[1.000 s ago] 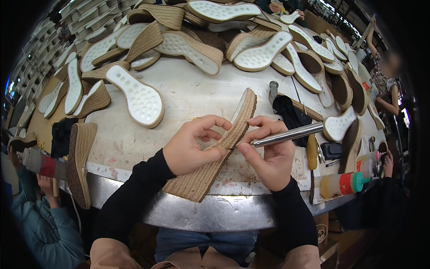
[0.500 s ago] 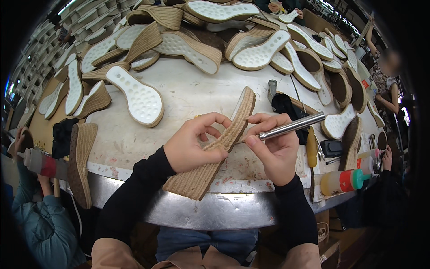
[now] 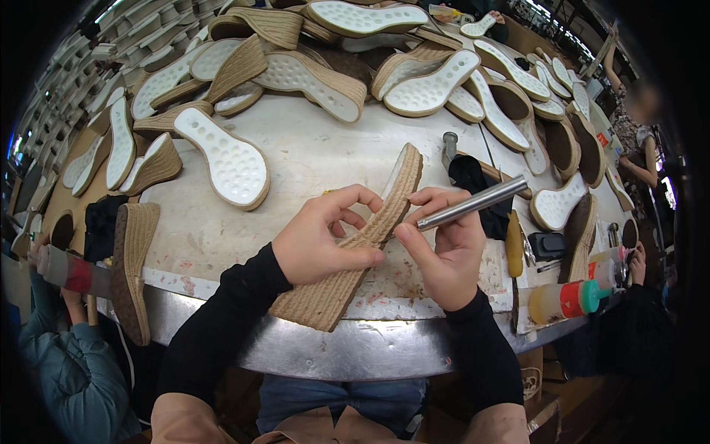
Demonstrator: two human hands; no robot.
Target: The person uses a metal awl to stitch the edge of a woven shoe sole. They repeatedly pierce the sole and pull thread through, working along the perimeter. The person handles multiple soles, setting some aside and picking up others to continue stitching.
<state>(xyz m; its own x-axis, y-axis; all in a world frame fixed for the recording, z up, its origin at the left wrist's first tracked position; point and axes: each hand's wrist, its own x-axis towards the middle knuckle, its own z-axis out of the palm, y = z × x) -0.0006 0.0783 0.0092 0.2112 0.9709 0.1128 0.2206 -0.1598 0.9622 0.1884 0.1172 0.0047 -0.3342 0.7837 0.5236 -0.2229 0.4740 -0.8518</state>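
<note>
My left hand point(image 3: 322, 240) is closed round a wedge shoe sole point(image 3: 318, 300), its side wrapped in tan braided rope. The sole stands tilted on edge, toe pointing up and away, thick heel near the table's front edge. My left thumb presses its side. In my right hand point(image 3: 447, 259) is a slim silver metal-handled tool point(image 3: 473, 201), pinched between thumb and fingers. The tool's front end meets the sole's right side near the middle; its tip is hidden. The fingers of my right hand touch the sole's edge above it.
Several wedge soles with white dimpled tops point(image 3: 222, 159) are heaped along the far side. Another wedge sole point(image 3: 134, 266) stands at left. On the right lie a hammer point(image 3: 449, 148), a yellow-handled tool point(image 3: 514, 244) and a green-capped glue bottle point(image 3: 566, 300). Other people work at both sides.
My right hand has shifted slightly left toward the sole, and the tool's handle has tipped up a little more steeply. My left hand and the sole have barely moved.
</note>
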